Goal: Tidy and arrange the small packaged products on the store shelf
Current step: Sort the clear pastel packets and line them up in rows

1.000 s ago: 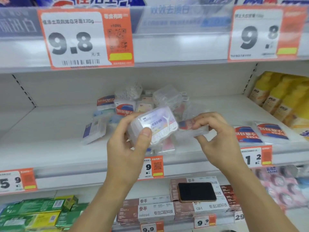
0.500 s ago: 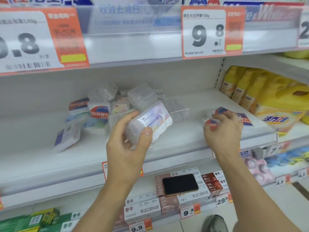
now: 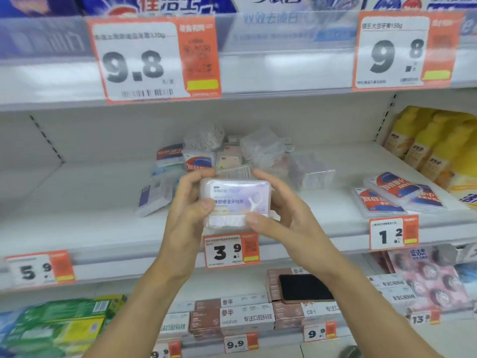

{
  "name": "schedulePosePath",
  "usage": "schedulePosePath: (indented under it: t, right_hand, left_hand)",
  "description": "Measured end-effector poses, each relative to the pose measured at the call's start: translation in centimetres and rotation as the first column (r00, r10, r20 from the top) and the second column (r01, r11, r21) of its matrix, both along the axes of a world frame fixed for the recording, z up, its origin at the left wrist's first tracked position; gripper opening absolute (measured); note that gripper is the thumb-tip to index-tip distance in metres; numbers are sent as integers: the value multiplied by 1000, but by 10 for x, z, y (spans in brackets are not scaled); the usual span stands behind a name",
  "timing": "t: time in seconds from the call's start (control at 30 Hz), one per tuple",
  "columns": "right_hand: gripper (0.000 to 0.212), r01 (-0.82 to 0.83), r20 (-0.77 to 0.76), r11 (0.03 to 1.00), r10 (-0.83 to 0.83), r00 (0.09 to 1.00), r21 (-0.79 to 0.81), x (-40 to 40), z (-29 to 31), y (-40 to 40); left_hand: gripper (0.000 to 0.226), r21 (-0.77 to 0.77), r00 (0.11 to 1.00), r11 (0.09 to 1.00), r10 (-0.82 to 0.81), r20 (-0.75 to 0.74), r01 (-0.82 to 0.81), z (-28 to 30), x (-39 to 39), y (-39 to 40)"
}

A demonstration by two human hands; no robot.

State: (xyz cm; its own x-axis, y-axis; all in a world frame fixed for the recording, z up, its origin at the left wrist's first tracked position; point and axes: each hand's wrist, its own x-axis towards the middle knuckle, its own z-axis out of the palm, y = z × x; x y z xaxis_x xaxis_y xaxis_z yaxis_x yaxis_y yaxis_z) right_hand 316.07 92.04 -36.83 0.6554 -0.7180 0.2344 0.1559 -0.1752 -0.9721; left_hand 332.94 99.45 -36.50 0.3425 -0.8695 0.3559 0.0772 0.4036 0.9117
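A clear dental-floss-pick box (image 3: 236, 200) with a pale purple label is held level in front of the middle shelf (image 3: 85, 223). My left hand (image 3: 189, 205) grips its left end and my right hand (image 3: 280, 210) grips its right end. Behind it, a loose heap of small floss packs (image 3: 227, 153) lies at the back of the shelf. A clear box with a blue label (image 3: 154, 195) leans at the heap's left. Two flat red-and-blue packets (image 3: 397, 195) rest on the shelf's right side.
Yellow bottles (image 3: 436, 143) fill the shelf's far right. Orange price tags (image 3: 231, 250) line the shelf edges. On the lower shelf a black phone (image 3: 304, 288) lies on brown toothpaste boxes (image 3: 245, 317), with green boxes (image 3: 56, 324) at left and pink packs (image 3: 428, 277) at right.
My right hand left the red-and-blue packets on the right of the shelf and came back to grip the floss box's right end. The view swung back left.
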Motion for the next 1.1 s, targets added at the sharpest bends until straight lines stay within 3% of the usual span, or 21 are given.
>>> schedulePosePath:
  t: [0.07,0.13,0.27,0.37,0.53,0.67,0.7,0.83,0.9,0.93,1.0,1.03,1.1]
  right_hand:
    - [61,-24,20,1000,24,1000,20,21,1,9]
    - [60,-14,41,1000,14,999,8,46,0,22]
    - [66,201,-47,971,-208,977,-130,117,0,39]
    - [65,205,-184,918,-279,943,-339,187,-8,43]
    - [70,-27,-390,891,-171,905,-453,276,-15,64]
    - [59,-373,-508,856,156,847,-359,297,-13,74]
    - [57,-404,-517,824,163,840,-397,294,-15,71]
    - [42,-210,-442,687,-178,879,-696,274,-17,31]
    - [52,-181,-481,618,-363,798,-765,259,-10,5]
    - [63,-270,-582,612,-395,711,-744,252,-7,-7]
    - [72,-480,-761,612,-357,541,-628,240,-7,-26]
    - [64,-541,-792,591,-335,511,-599,237,-9,-31]
    - [46,-530,-759,559,-340,555,-638,232,-13,-37]
  left_hand:
    - [55,25,984,994,101,148,-106,2,14,19]
    - [55,34,904,964,233,360,-262,1,33,38]
    - [61,17,601,758,503,621,-652,-14,92,72]
    - [67,49,398,589,480,782,-806,-39,137,93]
    - [82,97,371,503,482,794,-859,-49,171,116]
    - [81,149,319,454,324,891,-878,-56,186,127]
    - [79,155,299,433,288,910,-888,-57,188,129]
    - [72,174,284,381,255,924,-908,-57,198,136]
    - [69,172,266,338,256,930,-925,-53,197,135]
    - [68,155,252,326,280,926,-933,-50,194,133]
    - [67,92,245,386,368,897,-918,-41,182,125]
    - [63,60,271,460,408,872,-886,-37,174,120]
    - [50,31,376,607,450,810,-794,-31,155,109]
